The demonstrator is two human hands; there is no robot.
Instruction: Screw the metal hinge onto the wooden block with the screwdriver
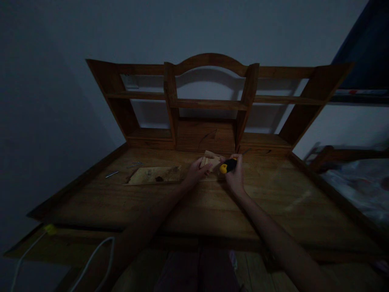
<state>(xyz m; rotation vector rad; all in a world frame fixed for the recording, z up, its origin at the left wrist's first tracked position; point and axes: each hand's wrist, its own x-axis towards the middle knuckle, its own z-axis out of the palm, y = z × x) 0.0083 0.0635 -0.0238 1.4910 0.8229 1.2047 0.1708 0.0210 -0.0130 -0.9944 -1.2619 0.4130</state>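
Observation:
Near the middle of the desk, my left hand (pixel 195 172) is closed around a small pale wooden piece (pixel 209 157), thumb on its near face. My right hand (pixel 236 175) grips a screwdriver (pixel 228 165) by its black and yellow handle. The handle's yellow end faces the wooden piece, while the thin shaft points away to the upper right. Just left of my left hand lies a long rough-edged board (pixel 148 175) with dark knots. The dim light hides the finer detail on the small piece.
The wooden desk (pixel 282 194) has a raised shelf unit (pixel 209 104) along its back. A slim metal tool (pixel 112 174) and thin metal pieces (pixel 134 165) lie at the left. A white cable (pixel 112 255) hangs by the front left edge. Right of the desk is pale plastic-like material (pixel 361 182).

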